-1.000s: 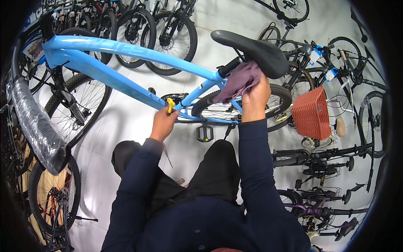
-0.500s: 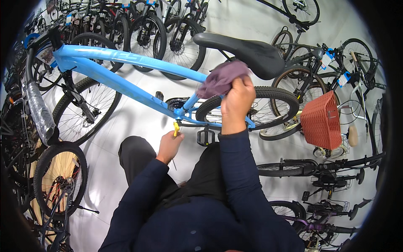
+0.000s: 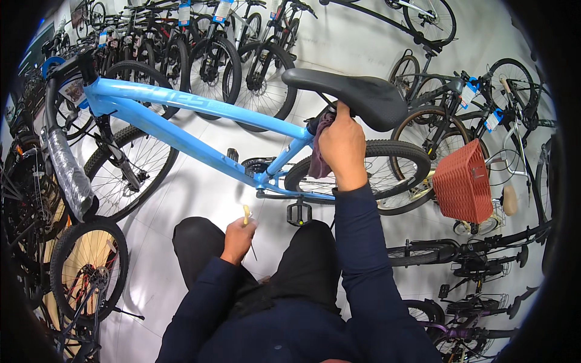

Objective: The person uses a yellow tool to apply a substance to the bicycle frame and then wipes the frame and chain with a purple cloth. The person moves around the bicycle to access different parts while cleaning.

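Note:
A light-blue bicycle frame [image 3: 200, 106] stands crosswise in front of me, its handlebar at the left and black saddle [image 3: 348, 91] at the right. My right hand [image 3: 343, 148] is closed on a purple cloth [image 3: 319, 160] by the seat post, just under the saddle. Much of the cloth is hidden behind the hand, and one finger reaches up to the saddle's underside. Below the crank, my left hand [image 3: 238, 240] grips a small yellow tool [image 3: 246, 213]. A thin metal rod sticks out beneath that fist.
A black pedal [image 3: 299, 213] juts toward my knees. To the right stands a bicycle with a red-brown woven basket [image 3: 463, 184]. Several parked bicycles line the back, left and right, including a front wheel [image 3: 89, 269] close at the left. Plastic film wraps the near handlebar grip [image 3: 71, 172].
My right hand has carried the cloth from beside the saddle in against the seat post. The left hand with the yellow tool has dropped away from the crank, nearer to me.

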Demonstrator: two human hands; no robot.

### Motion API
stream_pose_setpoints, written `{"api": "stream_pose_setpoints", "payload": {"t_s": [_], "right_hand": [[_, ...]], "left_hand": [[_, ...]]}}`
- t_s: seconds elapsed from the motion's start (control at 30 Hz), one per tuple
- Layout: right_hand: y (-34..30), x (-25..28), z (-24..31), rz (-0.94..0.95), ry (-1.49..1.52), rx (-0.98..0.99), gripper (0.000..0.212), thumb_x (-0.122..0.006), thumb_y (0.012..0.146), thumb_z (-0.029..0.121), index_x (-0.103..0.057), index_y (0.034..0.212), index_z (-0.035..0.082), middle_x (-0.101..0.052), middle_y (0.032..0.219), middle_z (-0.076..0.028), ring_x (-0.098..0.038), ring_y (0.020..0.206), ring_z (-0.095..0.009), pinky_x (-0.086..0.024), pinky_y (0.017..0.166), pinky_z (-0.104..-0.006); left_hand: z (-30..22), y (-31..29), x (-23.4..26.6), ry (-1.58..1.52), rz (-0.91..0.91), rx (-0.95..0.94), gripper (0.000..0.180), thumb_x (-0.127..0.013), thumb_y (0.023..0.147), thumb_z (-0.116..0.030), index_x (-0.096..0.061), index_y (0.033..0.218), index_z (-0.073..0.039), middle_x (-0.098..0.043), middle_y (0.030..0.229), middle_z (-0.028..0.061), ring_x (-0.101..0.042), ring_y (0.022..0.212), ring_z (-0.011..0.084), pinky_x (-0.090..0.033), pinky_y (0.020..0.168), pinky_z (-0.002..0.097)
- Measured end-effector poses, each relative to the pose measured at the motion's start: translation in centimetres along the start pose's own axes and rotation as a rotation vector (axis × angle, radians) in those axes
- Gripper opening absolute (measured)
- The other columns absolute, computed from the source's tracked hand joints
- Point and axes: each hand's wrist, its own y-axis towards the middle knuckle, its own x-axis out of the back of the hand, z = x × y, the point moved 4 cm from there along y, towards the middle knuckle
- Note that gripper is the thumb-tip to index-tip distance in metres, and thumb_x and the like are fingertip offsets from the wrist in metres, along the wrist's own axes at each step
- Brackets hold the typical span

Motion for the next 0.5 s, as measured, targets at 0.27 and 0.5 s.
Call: {"api": "stream_pose_setpoints", "payload": {"t_s": [0.27,0.5], "right_hand": [[-0.8,0.2,0.1,0.024,-0.030,-0.036,0.058,-0.058,0.092,0.014,-0.043,0.148,0.005,-0.068,0.087,-0.030,-0.067,0.082,-0.052,-0.052,0.077,-0.0585],[-6.6,-1.5,-5.4,-0.078,0.506,-0.247,0.051,-0.054,0.091,0.004,-0.054,0.141,-0.003,-0.073,0.099,-0.020,-0.071,0.083,-0.027,-0.056,0.079,-0.0372]], "left_hand": [[0.7,1.5,-0.1,0.121,0.039,-0.191,0.019,-0.068,0.096,-0.017,-0.067,0.090,0.001,-0.059,0.072,-0.0013,-0.051,0.065,0.0077,-0.042,0.061,0.0272],[1.0,1.6,0.0,0.124,0.044,-0.214,0.019,-0.068,0.096,-0.018,-0.066,0.093,0.000,-0.056,0.072,-0.0028,-0.048,0.065,0.0068,-0.041,0.061,0.0270]]}}
